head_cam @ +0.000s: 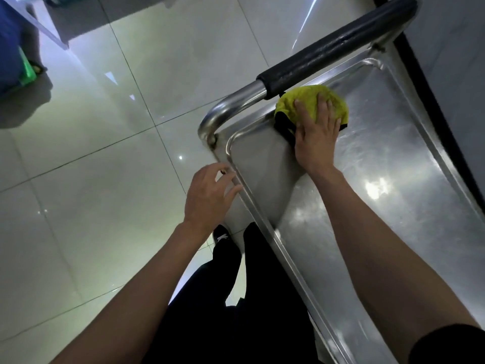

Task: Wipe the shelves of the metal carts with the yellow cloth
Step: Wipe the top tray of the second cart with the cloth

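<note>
Two hands are showing over the cart's top shelf (380, 185). The right hand (316, 135) is lying flat on the cloth (309, 101), fingers straight and spread, pressing it down against the steel near the shelf's far end. The cloth is bunched into a yellow mound with a black edge showing at its left side, and it is sitting just under the padded part of the handle (336, 46), close to the shelf's raised rim. The left hand (210, 195) is hanging open beside the shelf's near-left corner, fingers loosely bent and holding nothing; its fingertips are reaching the rim there, though whether they are touching it cannot be told.

The handle's bare metal bend is curving down to the corner of the cart just left of the cloth. The shelf is shining with streaks and glare. Below the left hand, the person's dark trouser legs (236, 298) and a black shoe (221, 236) are standing on the glossy tiled floor (91, 166). A blue object (10, 48) is lying at the far left edge, well apart from the cart.
</note>
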`<state>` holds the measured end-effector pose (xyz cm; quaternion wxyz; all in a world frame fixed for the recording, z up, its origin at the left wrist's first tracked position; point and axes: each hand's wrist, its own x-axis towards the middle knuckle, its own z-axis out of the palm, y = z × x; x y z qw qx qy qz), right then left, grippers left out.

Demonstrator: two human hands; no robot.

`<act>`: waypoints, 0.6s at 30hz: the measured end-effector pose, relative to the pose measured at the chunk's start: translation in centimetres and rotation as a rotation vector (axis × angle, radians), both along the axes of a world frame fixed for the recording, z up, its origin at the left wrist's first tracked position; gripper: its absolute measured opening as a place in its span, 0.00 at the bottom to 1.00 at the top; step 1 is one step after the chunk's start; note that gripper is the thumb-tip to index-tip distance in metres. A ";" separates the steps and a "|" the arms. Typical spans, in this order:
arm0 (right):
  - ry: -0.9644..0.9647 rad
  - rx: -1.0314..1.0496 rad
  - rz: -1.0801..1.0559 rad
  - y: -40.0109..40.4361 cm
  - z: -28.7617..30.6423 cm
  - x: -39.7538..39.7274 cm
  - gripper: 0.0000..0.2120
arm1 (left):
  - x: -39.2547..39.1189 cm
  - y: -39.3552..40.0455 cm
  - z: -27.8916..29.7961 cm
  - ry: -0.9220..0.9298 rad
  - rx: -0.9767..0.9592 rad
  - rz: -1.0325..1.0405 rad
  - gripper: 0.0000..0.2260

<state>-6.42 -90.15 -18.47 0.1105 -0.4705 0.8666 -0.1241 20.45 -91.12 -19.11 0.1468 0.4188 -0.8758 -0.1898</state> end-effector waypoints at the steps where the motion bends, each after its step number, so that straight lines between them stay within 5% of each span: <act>1: 0.004 0.007 0.004 0.0 0.1 0.4 0.23 | 0.0 -0.1 -0.1 0.012 -0.002 0.001 0.12; 8: -0.022 0.041 0.085 0.8 0.6 5.1 0.23 | -0.2 -0.7 -1.2 0.147 -0.026 -0.025 0.13; 18: -0.064 -0.006 0.116 0.6 0.3 7.0 0.22 | -3.4 -0.8 -0.4 0.112 0.041 0.070 0.06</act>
